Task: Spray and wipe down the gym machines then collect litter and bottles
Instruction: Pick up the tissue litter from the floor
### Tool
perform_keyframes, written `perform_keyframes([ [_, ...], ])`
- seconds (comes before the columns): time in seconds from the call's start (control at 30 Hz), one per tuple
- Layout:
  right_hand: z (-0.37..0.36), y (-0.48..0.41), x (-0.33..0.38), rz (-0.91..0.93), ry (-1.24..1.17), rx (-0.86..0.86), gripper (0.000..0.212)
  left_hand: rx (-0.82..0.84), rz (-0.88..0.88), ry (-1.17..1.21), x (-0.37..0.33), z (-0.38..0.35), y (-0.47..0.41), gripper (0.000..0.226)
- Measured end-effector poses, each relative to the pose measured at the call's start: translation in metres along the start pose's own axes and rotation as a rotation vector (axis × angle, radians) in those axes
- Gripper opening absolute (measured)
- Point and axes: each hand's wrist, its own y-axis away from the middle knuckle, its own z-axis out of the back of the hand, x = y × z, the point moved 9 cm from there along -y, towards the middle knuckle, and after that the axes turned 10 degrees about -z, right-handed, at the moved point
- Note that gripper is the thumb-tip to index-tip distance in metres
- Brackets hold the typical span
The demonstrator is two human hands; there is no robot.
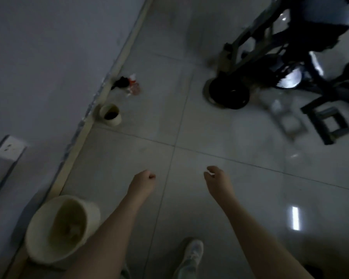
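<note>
Hovering empty above the floor (210,137), the hands differ: left hand (144,183) fisted, right hand (217,179) loosely curled.

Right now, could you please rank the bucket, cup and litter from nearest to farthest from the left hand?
1. Bucket, lower left of the left hand.
2. Cup, ahead by the wall.
3. Litter, beyond the cup.

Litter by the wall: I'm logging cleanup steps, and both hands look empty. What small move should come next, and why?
Probably step toward the litter and reach with the left hand. Both that hand and the right hand hold nothing, and the litter lies on the floor past the small cup, seemingly beyond reach.
</note>
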Motion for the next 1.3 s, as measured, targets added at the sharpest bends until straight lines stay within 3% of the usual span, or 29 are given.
perform_keyframes([
  [0.23, 0.132, -0.033, -0.112, -0.167, -0.061, -0.127, 0.037, 0.141, -0.181, -0.177, -0.136, -0.102, -0.032, 0.025],
  [0.5, 0.164, -0.088, -0.187, -0.304, -0.053, -0.13, 0.041, 0.24, -0.227, -0.249, -0.187, -0.189, -0.08, 0.023],
  [0.93, 0.216, -0.282, -0.135, -0.327, -0.16, -0.071, 0.045, 0.211, -0.177, -0.261, -0.306, -0.217, -0.271, 0.022],
  [1.3, 0.279, -0.46, -0.13, -0.242, -0.172, 0.009, 0.042, 0.173, -0.121, -0.21, -0.401, -0.294, -0.388, 0.021],
])
